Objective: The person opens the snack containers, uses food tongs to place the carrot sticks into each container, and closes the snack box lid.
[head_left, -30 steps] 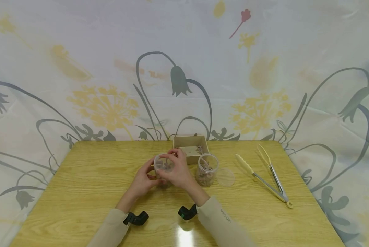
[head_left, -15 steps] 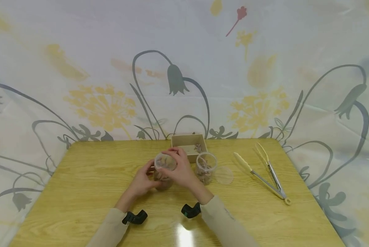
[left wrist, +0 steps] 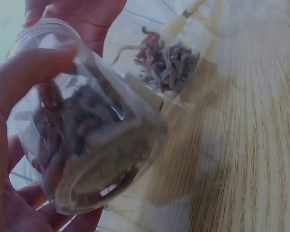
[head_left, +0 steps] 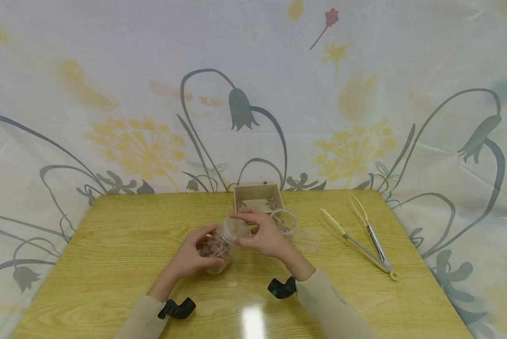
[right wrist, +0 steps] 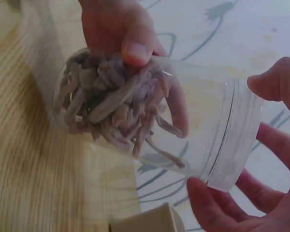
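Note:
A clear plastic jar (right wrist: pixel 130 101), partly filled with greyish-brown wrinkled strips, is tilted in the air with its mouth toward the right. My left hand (head_left: pixel 191 256) grips its body, thumb across the near side, as the left wrist view also shows. At the mouth sits a translucent lid (right wrist: pixel 238 135), and the fingers and thumb of my right hand (head_left: pixel 267 235) hold it round its edge. The strips have slid toward the jar's base (left wrist: pixel 111 169), some lying loose along the wall.
A second clear jar (head_left: pixel 295 225) with similar strips stands uncovered behind my right hand, a loose round lid (head_left: pixel 306 241) beside it. A cardboard box (head_left: pixel 257 192) at the back holds a few strips. Yellow-tipped tongs (head_left: pixel 376 241) lie spread on the right.
The jar has gone from upright to tilted, its mouth swinging right and its base lifted. My right hand has moved right with the lid end, and my left wrist has shifted slightly left.

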A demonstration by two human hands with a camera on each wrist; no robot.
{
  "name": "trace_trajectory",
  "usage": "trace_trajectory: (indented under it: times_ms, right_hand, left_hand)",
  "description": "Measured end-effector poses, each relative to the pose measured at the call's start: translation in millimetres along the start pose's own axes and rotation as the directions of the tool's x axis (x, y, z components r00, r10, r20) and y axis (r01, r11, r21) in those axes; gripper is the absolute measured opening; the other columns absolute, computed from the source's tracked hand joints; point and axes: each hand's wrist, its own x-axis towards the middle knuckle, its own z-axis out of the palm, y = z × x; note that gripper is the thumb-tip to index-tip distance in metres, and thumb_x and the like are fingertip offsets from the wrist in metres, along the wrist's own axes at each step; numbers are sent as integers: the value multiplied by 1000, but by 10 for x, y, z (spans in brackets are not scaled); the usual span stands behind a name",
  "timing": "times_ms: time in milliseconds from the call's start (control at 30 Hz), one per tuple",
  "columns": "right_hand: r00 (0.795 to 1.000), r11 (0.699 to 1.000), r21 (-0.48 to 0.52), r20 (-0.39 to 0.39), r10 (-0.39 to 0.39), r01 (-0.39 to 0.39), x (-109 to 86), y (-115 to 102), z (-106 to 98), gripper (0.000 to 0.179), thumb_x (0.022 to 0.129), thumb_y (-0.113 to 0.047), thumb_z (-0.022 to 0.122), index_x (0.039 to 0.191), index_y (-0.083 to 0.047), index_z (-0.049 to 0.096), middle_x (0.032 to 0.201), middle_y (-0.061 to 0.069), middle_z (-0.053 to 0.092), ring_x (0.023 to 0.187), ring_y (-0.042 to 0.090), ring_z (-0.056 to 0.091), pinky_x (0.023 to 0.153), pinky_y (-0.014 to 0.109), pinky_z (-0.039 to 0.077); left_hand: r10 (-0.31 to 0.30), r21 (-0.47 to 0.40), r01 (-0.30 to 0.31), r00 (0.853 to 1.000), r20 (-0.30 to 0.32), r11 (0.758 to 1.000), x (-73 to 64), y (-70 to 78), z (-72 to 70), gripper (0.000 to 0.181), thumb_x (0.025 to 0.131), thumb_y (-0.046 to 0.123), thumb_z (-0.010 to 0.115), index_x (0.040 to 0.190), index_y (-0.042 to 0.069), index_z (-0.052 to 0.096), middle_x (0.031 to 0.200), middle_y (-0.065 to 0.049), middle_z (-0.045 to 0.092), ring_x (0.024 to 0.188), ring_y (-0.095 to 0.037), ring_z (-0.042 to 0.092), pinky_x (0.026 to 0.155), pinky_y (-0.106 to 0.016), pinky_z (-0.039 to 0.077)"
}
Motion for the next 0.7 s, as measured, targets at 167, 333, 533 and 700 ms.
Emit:
trace_trajectory:
  times_ms: [167, 333, 533, 700]
  right_hand:
    - [999, 999, 20, 2, -32, 32, -28, -28, -53, 51, 82, -5, 75, 132, -8, 64, 133, 12, 53, 117, 31, 54, 89, 44, 54]
    - [998, 998, -9, 8, -59, 59, -21, -52, -48, 52, 82, -7, 76, 132, -10, 65, 134, 8, 53, 119, 27, 52, 89, 39, 54]
    - [991, 987, -89, 13, -132, 132, -30, -62, 2, 51, 82, -12, 78, 132, -10, 66, 135, 8, 54, 124, 27, 50, 90, 43, 52]
    - [989, 987, -68, -1, -148, 148, -70, -2, 59, 49, 83, -11, 77, 131, -11, 66, 134, 8, 54, 123, 27, 51, 89, 42, 53]
  left_hand:
    - [-21, -13, 21, 1000, -22, 1000, -50, 55, -25, 77, 77, 14, 87, 145, 11, 51, 127, -12, 53, 107, -28, 56, 87, -37, 51]
    - [21, 78, -17, 998, -54, 997, -97, 81, -48, 76, 76, 17, 88, 144, 14, 53, 122, -6, 53, 103, -22, 52, 86, -33, 52]
    - [39, 123, -30, 996, -74, 992, -130, 117, -31, 76, 75, 20, 89, 143, 17, 54, 124, -6, 53, 105, -25, 51, 85, -37, 52]
    - [54, 161, -40, 995, -86, 986, -146, 169, 7, 77, 74, 25, 91, 142, 18, 55, 125, -5, 53, 107, -25, 51, 87, -44, 51]
